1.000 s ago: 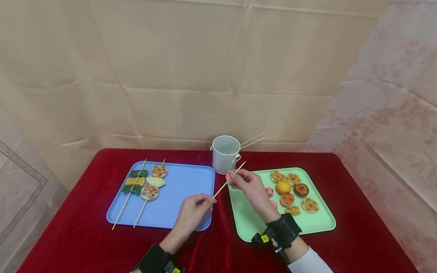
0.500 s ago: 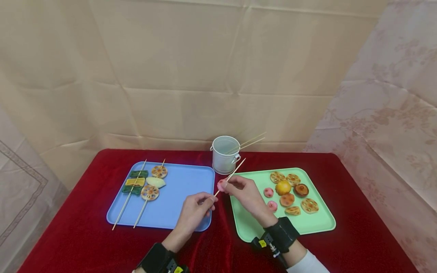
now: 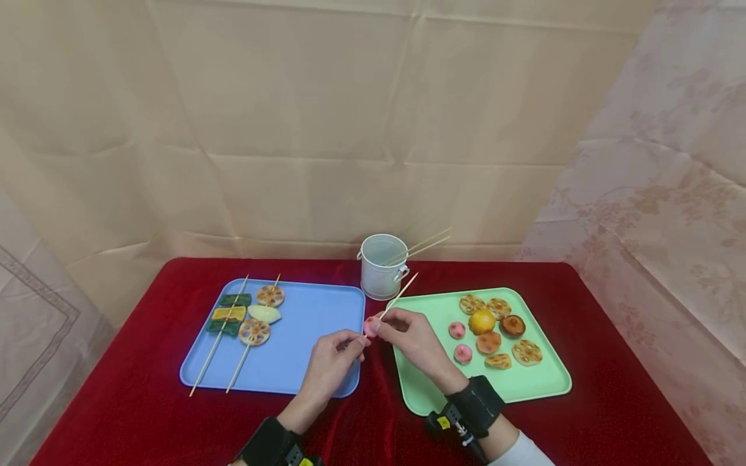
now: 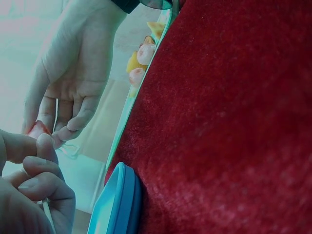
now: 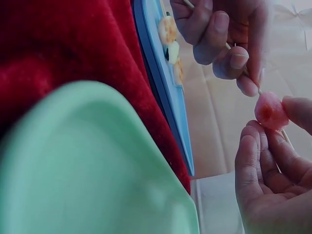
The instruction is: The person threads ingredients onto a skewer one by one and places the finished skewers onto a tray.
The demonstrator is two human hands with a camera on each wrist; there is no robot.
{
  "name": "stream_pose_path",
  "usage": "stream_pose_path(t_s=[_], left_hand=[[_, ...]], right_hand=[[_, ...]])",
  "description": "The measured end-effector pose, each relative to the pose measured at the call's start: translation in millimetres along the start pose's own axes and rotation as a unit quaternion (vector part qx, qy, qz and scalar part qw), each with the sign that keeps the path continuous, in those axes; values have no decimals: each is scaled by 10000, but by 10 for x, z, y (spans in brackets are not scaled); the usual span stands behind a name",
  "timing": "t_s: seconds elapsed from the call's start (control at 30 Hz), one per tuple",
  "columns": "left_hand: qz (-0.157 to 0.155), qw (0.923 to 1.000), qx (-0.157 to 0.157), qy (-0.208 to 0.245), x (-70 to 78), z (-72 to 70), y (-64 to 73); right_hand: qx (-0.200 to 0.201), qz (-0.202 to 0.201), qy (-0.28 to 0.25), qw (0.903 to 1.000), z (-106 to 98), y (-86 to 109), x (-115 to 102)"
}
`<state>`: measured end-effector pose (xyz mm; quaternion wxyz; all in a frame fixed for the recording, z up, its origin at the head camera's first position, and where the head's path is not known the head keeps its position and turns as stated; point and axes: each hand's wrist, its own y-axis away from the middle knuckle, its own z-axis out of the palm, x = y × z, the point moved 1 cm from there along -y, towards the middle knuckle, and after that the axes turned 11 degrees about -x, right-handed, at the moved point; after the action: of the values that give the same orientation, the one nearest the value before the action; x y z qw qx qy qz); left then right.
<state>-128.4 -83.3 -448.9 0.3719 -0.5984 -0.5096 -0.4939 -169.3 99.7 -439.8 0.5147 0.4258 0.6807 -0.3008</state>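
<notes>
My left hand (image 3: 331, 362) pinches a thin wooden skewer (image 3: 401, 294), whose bare upper part slants up to the right. A small pink ball (image 5: 271, 111) of food with a reddish patch is threaded on the skewer. My right hand (image 3: 416, 340) pinches this ball between thumb and fingertips, right beside the left fingertips. In the right wrist view the skewer comes out on both sides of the ball. Two more pink balls (image 3: 463, 354) lie on the green tray (image 3: 425, 393), under and beside my right forearm.
The green tray also bears lotus root slices (image 3: 527, 352), a yellow ball (image 3: 482, 321) and a brown mushroom cap (image 3: 513, 325). On the blue tray (image 3: 315, 298) at left lie two loaded skewers (image 3: 254, 332). A white bucket (image 3: 381, 278) with bare skewers stands behind, between the trays.
My right hand has slid the pink ball down the skewer, left and toward me, up to the left fingertips. The left hand has stayed nearly still, holding the skewer.
</notes>
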Motion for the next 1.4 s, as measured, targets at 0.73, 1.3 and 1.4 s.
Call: stream_pose_path(t_s=[0.73,1.3,1.4], left_hand=[[-236,9993,285,-34,-41,-164,52],[-388,9984,412,37,-62,-267,37],[-375,9983,433,51,-74,-268,38]], right_hand=[[840,359,2224,9707,-920,231,61],[-364,-125,5064,8615,-1144,345,203],[-424,-7,5095,8594,-1138,346,225]])
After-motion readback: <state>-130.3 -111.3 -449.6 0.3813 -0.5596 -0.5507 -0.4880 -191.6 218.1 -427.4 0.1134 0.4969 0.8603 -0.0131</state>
